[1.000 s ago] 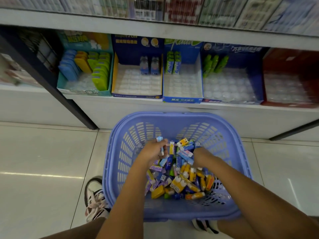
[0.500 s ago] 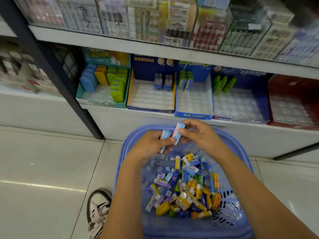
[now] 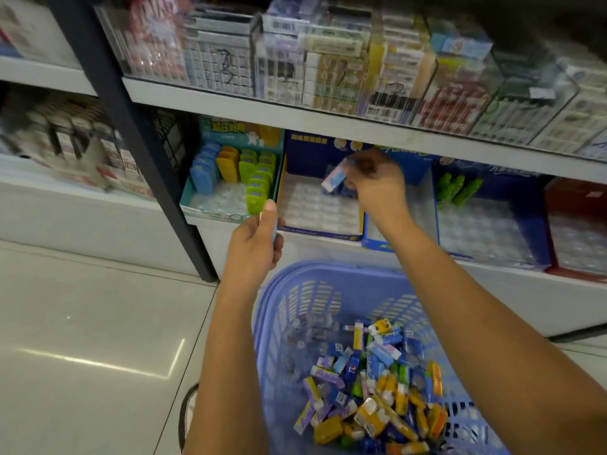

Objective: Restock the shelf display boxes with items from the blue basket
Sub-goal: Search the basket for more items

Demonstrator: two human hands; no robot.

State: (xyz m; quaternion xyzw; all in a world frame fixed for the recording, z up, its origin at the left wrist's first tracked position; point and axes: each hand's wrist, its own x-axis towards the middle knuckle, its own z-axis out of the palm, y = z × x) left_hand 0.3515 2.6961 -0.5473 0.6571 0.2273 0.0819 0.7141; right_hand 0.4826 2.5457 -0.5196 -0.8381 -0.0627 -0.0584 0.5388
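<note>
My right hand (image 3: 377, 188) pinches a packet (image 3: 334, 176) over the display box (image 3: 320, 231), left hand (image 3: 254, 249) grips a second packet (image 3: 274, 228), I think. Tilted, it might miss its slot.

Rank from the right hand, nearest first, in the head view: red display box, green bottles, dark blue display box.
1. The dark blue display box, directly under the right hand.
2. The green bottles, to its right.
3. The red display box, far right.

Even indoor light is filling the scene, and a bright streak is glaring off the floor (image 3: 82, 307). Motion blur is smearing goods on the upper shelf (image 3: 295, 116); edges are bowing.
</note>
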